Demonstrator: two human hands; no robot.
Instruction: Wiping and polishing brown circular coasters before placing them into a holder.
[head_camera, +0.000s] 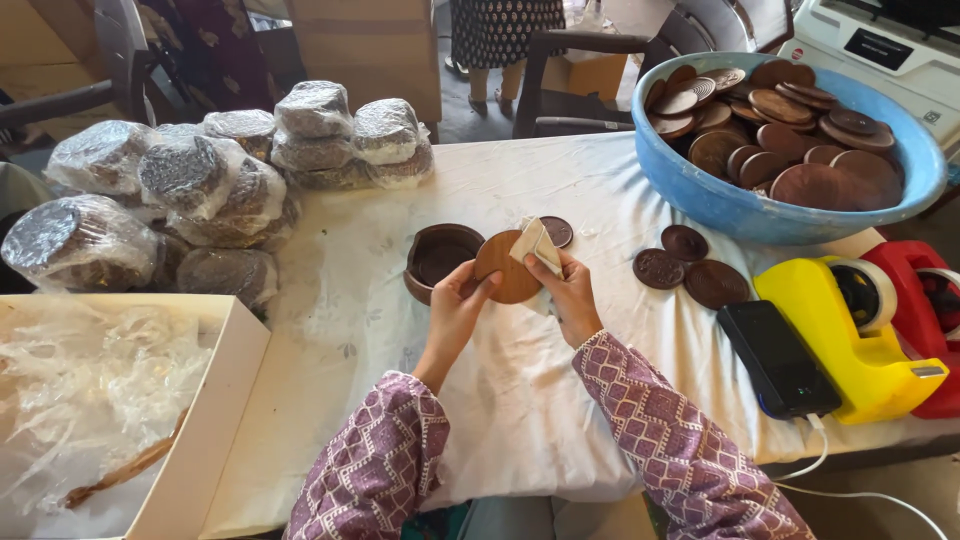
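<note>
Far left edge of the table (380, 330): white cardboard box (215, 420), open, holding loose clear plastic film (90, 390). Behind it, along the back-left corner, a heap of wrapped bundles (200, 180), dark round discs stacked and sealed in clear plastic. Judged as finished lots; there are more than ten.

Centre, near the front edge: left hand (455, 305) pinches the lower rim of a round wooden disc (505, 265), fingers curled closed on it, held just above the cloth. Right hand (570, 295) grips a small folded pale pad (537, 245), fingers shut around it, the pad touching the disc's upper right face. It looks like sandpaper or a wiping cloth, but the view is too small to be sure. Just behind the disc, a brown round holder (440, 258) sits on the table with something dark inside; one dark disc (558, 231) lies beside it.

Right of centre: three loose dark discs (690, 265) lie flat and close together.

Back-right corner: blue plastic basin (700, 190), heaped full with brown discs, judged as stock not yet handled. So a fair share is wrapped and much is left.

Right edge: black phone (780, 358) on a cable, a yellow tape dispenser (850, 330), and a red one (925, 300).
</note>
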